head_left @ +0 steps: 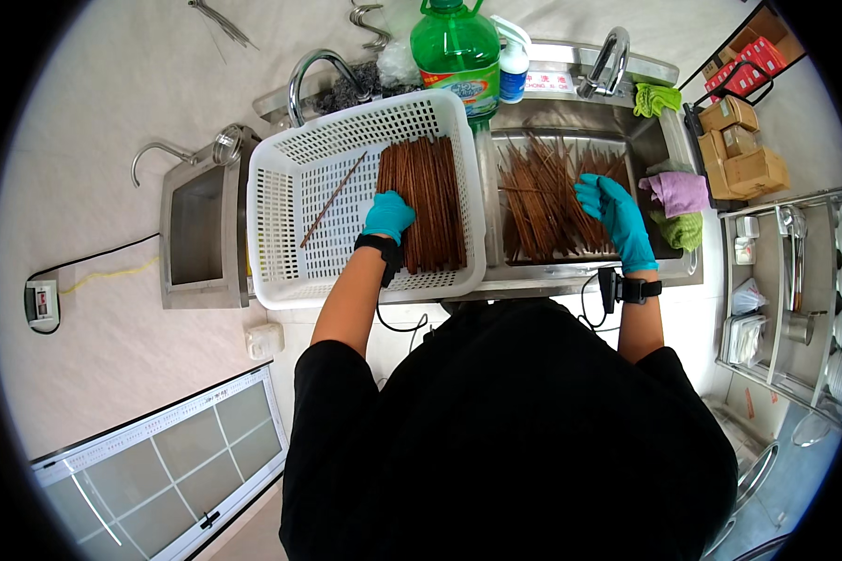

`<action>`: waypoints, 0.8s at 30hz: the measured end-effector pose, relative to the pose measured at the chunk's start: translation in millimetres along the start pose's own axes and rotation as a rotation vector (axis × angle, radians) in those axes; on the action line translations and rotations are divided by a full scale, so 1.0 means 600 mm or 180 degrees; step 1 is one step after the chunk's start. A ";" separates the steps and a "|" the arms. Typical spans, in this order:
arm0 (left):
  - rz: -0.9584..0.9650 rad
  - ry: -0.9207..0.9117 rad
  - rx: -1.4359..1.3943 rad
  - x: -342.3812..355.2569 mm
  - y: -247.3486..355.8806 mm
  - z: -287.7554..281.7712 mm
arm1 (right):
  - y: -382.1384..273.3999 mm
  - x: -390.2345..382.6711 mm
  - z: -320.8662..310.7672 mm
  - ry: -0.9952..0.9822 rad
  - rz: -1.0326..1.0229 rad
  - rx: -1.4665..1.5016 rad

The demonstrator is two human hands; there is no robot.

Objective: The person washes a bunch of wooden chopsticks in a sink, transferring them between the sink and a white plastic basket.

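Note:
Long brown chopsticks [432, 201] lie side by side in a thick bundle in the right half of a white perforated plastic basket [271, 210]. One loose chopstick [333, 199] rests slantwise on the basket's bare left side. My left hand [389, 217], in a teal glove, is curled at the bundle's left edge, its fingertips hidden against the chopsticks. To the right, more chopsticks [544, 201] lie loosely spread in a steel sink [647, 150]. Over their right part is my gloved right hand [610, 210], fingers apart and loosely bent, with nothing visible in it.
Behind the basket and sink stand a large green bottle [457, 56], a white-and-blue spray bottle [514, 61] and two curved faucets [613, 61]. Cloths [678, 192] hang over the sink's right rim. Cardboard boxes [753, 168] and a metal shelf [776, 280] stand at right.

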State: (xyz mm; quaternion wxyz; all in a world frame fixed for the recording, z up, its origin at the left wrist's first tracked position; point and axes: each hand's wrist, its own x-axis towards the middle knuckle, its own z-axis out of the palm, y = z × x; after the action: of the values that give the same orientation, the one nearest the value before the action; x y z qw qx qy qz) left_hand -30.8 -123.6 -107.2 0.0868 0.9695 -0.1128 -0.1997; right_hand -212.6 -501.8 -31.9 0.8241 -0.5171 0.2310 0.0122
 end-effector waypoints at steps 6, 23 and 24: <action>0.0076 -0.0187 -0.0223 0.013 -0.030 0.033 | -0.003 -0.005 0.003 0.0008 -0.0039 -0.0011; 0.0248 -0.0742 -0.0219 -0.006 0.009 0.010 | -0.004 -0.001 0.011 -0.0036 -0.0026 -0.0025; 0.0174 -0.0991 -0.0507 -0.002 0.011 0.011 | -0.005 -0.001 0.013 -0.0043 -0.0029 -0.0032</action>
State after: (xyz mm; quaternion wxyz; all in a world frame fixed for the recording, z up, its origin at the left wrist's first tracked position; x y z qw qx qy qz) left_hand -35.6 -130.1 -111.4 0.1502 0.9135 -0.1350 -0.3533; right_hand -209.4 -496.6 -26.5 0.8230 -0.5222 0.2230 0.0132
